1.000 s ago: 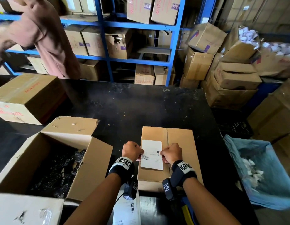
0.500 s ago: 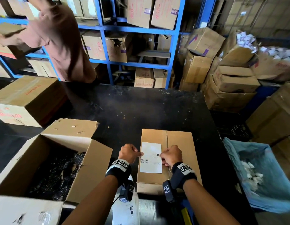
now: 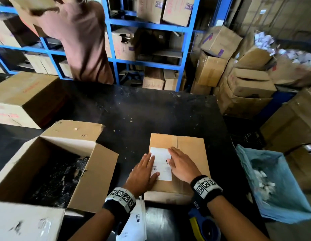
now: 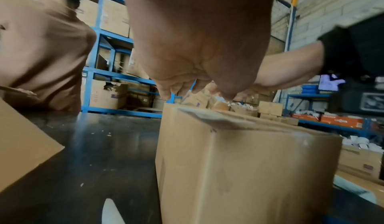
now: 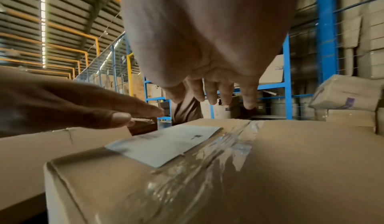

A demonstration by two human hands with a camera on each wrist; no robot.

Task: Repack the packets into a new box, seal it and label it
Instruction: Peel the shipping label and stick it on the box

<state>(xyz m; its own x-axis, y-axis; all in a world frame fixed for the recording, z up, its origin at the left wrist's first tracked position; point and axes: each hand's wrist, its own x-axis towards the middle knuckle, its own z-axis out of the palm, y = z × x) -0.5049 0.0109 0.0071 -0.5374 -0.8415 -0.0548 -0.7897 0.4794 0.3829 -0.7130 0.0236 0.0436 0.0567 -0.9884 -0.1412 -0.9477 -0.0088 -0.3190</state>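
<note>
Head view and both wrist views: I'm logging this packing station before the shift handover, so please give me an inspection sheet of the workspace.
Surface: black table, scuffed and specked.
Job's things: sealed box, clear tape along its seam; white label on its top.
Clutter: open box with dark packets; closed carton; tape dispenser; printed sheets.
Grippers: left hand and right hand flat, fingers straight, at the label's edges.
Cables: nothing seen.
Surroundings: blue racks, stacked cartons, blue bag, another person.
</note>
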